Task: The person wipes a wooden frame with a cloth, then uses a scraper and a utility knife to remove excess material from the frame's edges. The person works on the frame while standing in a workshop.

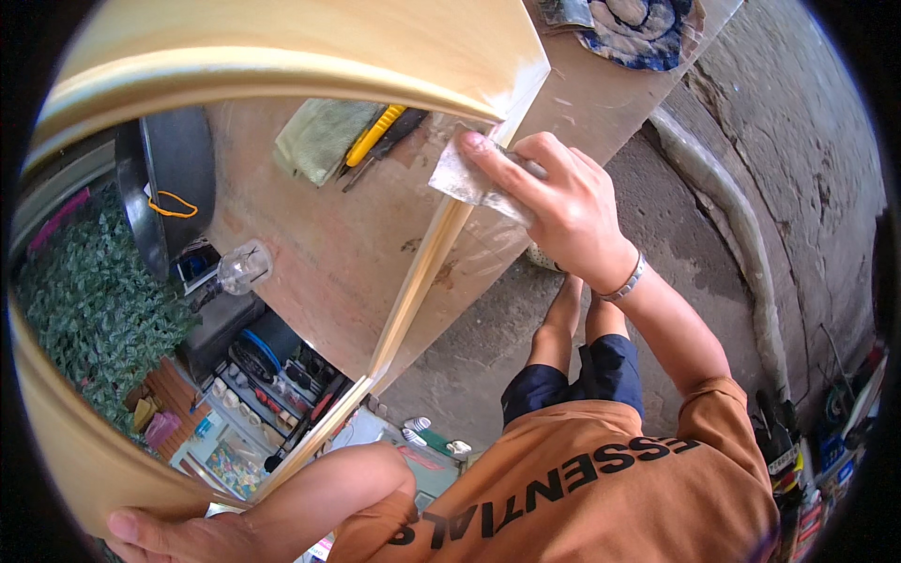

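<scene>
I hold a large pale wooden frame [282,47] made of thin curved strips; one straight strip [413,281] runs from the upper middle down to the lower left. My right hand [554,202] presses a folded piece of grey sandpaper [469,178] against the strip near its upper corner. My left hand [178,537] grips the frame's lower left corner at the bottom edge of the view.
Under the frame lies a brown worktable [319,253] with a green cloth [319,136], a yellow utility knife [375,134], a black round pan [174,178] and a clear bulb [246,266]. A blue-patterned cloth [643,28] lies at the top. Concrete floor [751,188] spreads right.
</scene>
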`<state>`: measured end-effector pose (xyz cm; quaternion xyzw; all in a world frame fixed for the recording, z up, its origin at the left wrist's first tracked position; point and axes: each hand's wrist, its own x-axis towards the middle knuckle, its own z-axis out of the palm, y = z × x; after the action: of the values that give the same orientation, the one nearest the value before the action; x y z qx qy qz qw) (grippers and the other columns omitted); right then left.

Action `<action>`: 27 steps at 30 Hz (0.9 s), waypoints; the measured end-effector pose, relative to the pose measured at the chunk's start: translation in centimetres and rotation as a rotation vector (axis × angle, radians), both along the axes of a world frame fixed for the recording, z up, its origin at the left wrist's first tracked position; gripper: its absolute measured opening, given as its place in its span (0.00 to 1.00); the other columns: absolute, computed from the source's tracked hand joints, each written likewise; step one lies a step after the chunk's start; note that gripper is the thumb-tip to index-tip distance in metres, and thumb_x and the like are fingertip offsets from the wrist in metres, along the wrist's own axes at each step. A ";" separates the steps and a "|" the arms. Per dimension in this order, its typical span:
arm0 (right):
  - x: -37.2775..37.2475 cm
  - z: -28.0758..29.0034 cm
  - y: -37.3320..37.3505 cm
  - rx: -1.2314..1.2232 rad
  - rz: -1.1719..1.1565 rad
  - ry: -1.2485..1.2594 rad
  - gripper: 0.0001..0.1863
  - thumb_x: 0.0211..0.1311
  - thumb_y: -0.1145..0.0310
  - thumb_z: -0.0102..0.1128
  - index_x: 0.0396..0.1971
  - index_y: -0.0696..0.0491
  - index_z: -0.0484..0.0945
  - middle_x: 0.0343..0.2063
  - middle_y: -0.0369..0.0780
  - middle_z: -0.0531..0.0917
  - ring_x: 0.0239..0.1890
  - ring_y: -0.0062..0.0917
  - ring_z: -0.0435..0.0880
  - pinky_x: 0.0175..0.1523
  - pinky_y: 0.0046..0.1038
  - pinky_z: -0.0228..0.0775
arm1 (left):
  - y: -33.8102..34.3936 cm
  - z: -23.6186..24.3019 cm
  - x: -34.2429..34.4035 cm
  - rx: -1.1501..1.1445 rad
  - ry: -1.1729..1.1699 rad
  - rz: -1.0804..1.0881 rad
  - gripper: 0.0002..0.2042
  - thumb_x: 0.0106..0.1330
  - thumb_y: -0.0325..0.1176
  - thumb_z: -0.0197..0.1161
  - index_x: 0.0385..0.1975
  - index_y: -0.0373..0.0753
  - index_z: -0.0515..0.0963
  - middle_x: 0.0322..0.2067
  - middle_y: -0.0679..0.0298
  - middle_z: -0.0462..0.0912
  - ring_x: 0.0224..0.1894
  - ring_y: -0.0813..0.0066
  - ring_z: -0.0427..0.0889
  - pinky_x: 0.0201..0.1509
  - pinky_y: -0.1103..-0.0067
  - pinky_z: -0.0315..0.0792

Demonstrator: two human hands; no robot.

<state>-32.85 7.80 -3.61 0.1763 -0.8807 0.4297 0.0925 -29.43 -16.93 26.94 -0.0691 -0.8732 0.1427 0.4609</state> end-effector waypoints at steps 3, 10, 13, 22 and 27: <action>0.2 0.7 -0.2 -0.458 -0.003 -0.202 0.26 0.60 0.81 0.66 0.57 0.45 0.84 0.40 0.39 0.81 0.43 0.31 0.84 0.44 0.30 0.81 | 0.0 -0.2 0.0 0.020 0.019 0.027 0.27 0.72 0.58 0.63 0.25 0.37 0.72 0.21 0.65 0.70 0.24 0.76 0.69 0.28 0.75 0.67; 1.8 0.2 -0.1 -0.873 -0.007 -0.570 0.25 0.67 0.88 0.50 0.58 0.50 0.83 0.44 0.38 0.80 0.42 0.22 0.81 0.46 0.24 0.79 | -0.3 -0.4 0.8 0.213 0.062 0.216 0.25 0.73 0.55 0.64 0.38 0.32 0.77 0.31 0.57 0.79 0.33 0.71 0.76 0.39 0.74 0.72; 2.2 -0.3 -0.1 -0.940 -0.001 -0.586 0.23 0.67 0.88 0.47 0.56 0.55 0.82 0.46 0.38 0.80 0.41 0.21 0.80 0.45 0.24 0.79 | -0.4 -0.5 0.9 0.260 0.068 0.264 0.26 0.73 0.54 0.64 0.43 0.29 0.80 0.36 0.54 0.83 0.37 0.68 0.79 0.43 0.73 0.75; 2.8 -0.4 0.0 -0.960 -0.010 -0.661 0.09 0.77 0.71 0.56 0.45 0.60 0.81 0.32 0.35 0.84 0.31 0.15 0.78 0.38 0.21 0.72 | 0.0 -0.9 0.7 0.286 0.112 0.283 0.25 0.73 0.52 0.65 0.46 0.28 0.82 0.39 0.53 0.85 0.41 0.68 0.81 0.48 0.72 0.76; 2.9 0.6 -0.3 -1.093 -0.052 -0.758 0.11 0.78 0.65 0.57 0.42 0.59 0.80 0.28 0.33 0.84 0.29 0.13 0.78 0.37 0.20 0.70 | -0.6 -0.7 0.7 0.328 0.087 0.218 0.25 0.72 0.51 0.66 0.47 0.28 0.82 0.39 0.54 0.85 0.41 0.68 0.81 0.49 0.73 0.76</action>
<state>-29.99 7.49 -3.05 -0.0807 -0.5118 0.8442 -0.1370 -28.70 -17.50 26.24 0.1084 -0.8662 0.0504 0.4852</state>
